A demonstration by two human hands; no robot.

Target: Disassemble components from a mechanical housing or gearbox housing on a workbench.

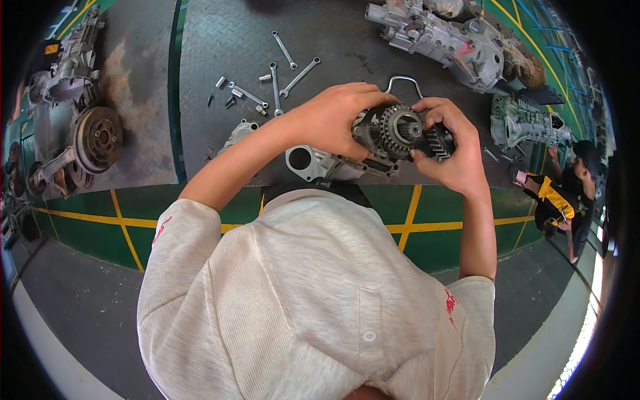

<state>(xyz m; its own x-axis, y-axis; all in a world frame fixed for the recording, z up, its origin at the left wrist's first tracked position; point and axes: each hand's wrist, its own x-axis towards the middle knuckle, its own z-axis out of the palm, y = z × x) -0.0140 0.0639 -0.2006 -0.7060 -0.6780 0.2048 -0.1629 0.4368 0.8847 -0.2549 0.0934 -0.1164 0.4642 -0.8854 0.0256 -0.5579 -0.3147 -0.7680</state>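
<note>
A metal gear assembly (400,131), with a toothed ring around a splined shaft end, stands at the near edge of the metal-topped workbench. My left hand (333,119) is closed around its left side, thumb low and fingers over the top. From the right, my right hand (455,143) curls around a dark helical gear (439,142) next to the shaft, its fingertips reaching the assembly's edge. Whether that gear is joined to the assembly, I cannot tell. Below my left wrist lies a grey cast housing (308,163) with a round hole, partly hidden by my forearm.
Several wrenches (283,51) and sockets (221,82) lie beyond my left forearm. A large gearbox (453,43) occupies the far right, with another opened casing (523,121) nearer. Left, a second bench bears a brake drum (99,140). A person (575,197) is at the right.
</note>
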